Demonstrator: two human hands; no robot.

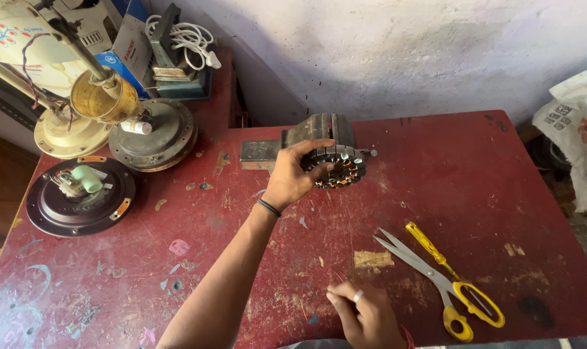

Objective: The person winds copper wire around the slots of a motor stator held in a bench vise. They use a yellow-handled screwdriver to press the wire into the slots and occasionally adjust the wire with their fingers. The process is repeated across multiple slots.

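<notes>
Head-worn view, steeply down, seemingly near

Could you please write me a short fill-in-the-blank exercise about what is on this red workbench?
1. The left hand grips a round motor stator set at the bench ____.
2. The scissors on the red table have ____ handles.
3. The right hand wears a ____ on one finger.
4. The left wrist carries a ____ band.

Missing words: vise; yellow; ring; black
</notes>
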